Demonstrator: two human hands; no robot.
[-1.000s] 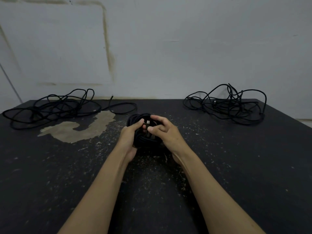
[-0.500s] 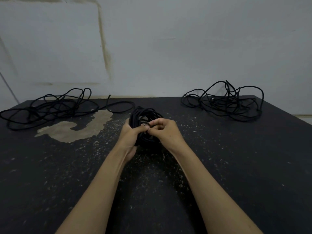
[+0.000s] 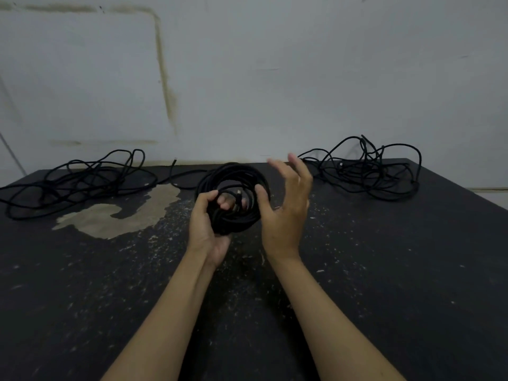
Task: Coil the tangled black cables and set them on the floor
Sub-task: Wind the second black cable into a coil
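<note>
The left hand (image 3: 204,229) grips the coiled black cable (image 3: 233,193) upright above the dark tabletop (image 3: 384,270). The right hand (image 3: 286,210) hovers beside it, fingers spread. Tangled cables (image 3: 365,169) lie behind.

Single head-worn wide-angle view, looking forward and down across dark floor (image 3: 384,270) toward grey wall (image 3: 275,78) filling upper half of frame. Both forearms enter from bottom edge; left hand (image 3: 204,229) and right hand (image 3: 286,213) meet near at frame centre. Wide-angle bend visible at edges. No second view.
</note>
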